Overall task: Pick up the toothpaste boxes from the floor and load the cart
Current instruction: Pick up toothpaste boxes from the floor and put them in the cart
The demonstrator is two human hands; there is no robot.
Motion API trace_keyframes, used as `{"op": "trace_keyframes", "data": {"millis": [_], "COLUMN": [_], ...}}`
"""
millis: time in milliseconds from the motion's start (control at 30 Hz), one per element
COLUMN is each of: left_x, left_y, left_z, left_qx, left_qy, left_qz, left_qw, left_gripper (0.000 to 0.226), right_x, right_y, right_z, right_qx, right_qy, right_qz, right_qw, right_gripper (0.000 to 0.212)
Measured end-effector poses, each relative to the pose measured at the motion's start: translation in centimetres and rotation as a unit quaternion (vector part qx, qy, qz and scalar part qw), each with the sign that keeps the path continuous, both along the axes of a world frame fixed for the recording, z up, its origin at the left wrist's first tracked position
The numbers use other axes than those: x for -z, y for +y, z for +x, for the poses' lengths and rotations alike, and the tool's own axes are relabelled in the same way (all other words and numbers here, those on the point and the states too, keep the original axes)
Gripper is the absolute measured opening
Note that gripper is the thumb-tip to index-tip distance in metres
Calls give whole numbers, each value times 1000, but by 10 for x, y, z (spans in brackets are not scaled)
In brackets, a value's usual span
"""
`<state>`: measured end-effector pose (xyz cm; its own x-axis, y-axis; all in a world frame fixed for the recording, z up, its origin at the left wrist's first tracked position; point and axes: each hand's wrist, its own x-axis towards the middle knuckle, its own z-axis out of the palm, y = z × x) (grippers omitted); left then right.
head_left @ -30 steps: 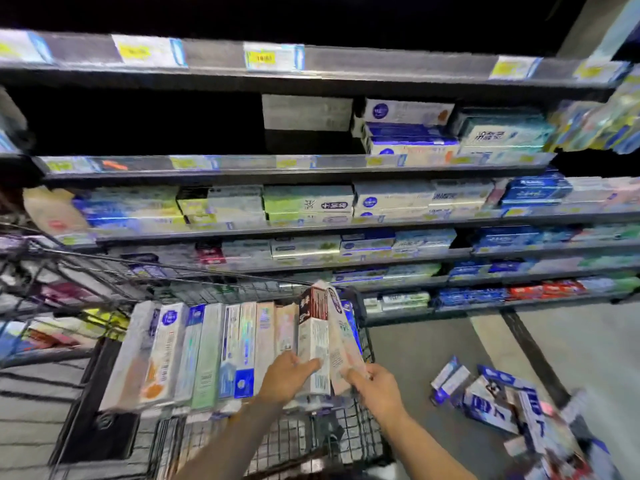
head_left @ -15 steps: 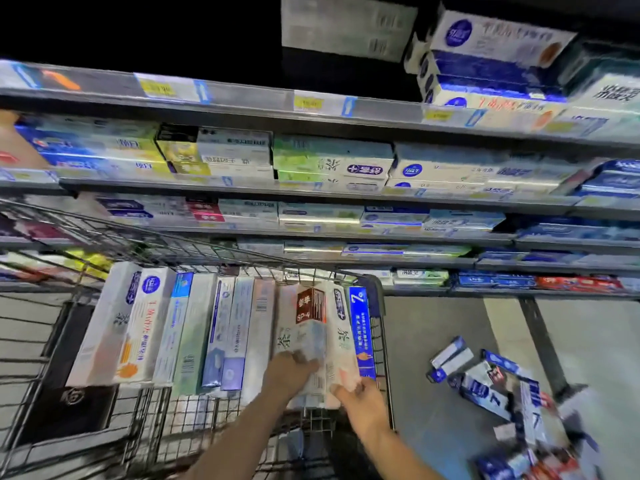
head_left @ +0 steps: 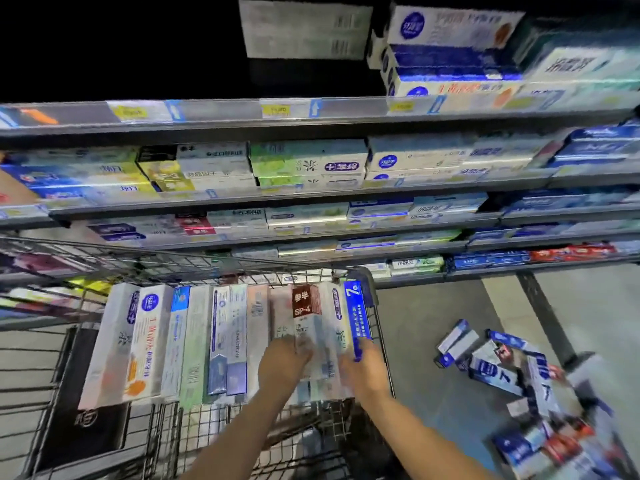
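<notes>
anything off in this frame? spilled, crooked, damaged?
Yes: a heap of toothpaste boxes lies scattered on the floor right of the cart, pointing every way. Boxes in the cart stand in a neat row. No damage discernible; the image is blurry.

One wire cart (head_left: 86,258) holds roughly eleven toothpaste boxes (head_left: 194,341) standing in a row, two hands (head_left: 284,367) reach in, and a loose pile (head_left: 512,372) of boxes, too jumbled to count, lies on the floor (head_left: 415,323).

"SP-4" on brown box (head_left: 306,303), "7" on blue box (head_left: 356,311)
</notes>
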<state>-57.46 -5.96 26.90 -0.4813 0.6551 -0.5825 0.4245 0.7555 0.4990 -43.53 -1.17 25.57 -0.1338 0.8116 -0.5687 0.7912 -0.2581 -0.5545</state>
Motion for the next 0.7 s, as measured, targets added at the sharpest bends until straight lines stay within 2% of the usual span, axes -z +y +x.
{"op": "trace_keyframes", "data": {"millis": [67,133,233,333,400,467,567,700], "left_x": [-12,-30,-55,-74,-88,-99,-102,-90], "left_y": [2,6,20,40,53,65,81,99], "left_z": [-7,-9,-4,14,36,64,109,183], "left_qx": [50,81,177,302,395,474,543,614], "left_qy": [21,31,89,150,186,219,216,217], "left_qz": [7,34,67,104,109,120,134,115], "left_qw": [999,996,978,936,893,844,801,750], "left_gripper": [36,50,57,63,76,78,78,79], "right_x": [-21,-38,-59,-80,-90,-94,-95,-90], "right_y": [10,17,22,23,21,16,6,-19], "right_z": [6,16,40,72,97,127,181,263], "right_qx": [4,-44,-142,-178,-171,-156,-123,-31], "right_qy": [16,10,-74,-145,-169,-196,-222,-234], "right_qz": [25,76,132,163,172,168,156,113], "right_qw": [1000,996,978,959,955,953,955,965], "right_gripper": [23,29,50,67,70,72,75,75]}}
